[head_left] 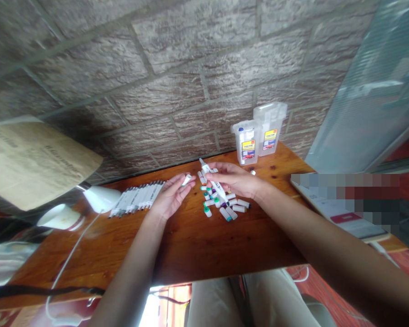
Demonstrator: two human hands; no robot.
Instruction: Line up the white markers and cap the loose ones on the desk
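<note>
White cap (187, 180) pinched in left hand (170, 193); marker (219, 187) clamped in right hand (237, 180), tilted, bare tip (202, 161) up, above loose caps (225, 214) on wooden table (191, 247). Row of markers (136, 200) laid beside left hand. Marker probably best gripped below tip, so fingers are not inked.

On the table (197, 247), caps (207, 212) lie mid-way, pens (139, 196) in a row to their left, then the lamp (47, 161) and cup (56, 217); two boxes (248, 147) stand behind, rightward, near the wall (177, 86).
</note>
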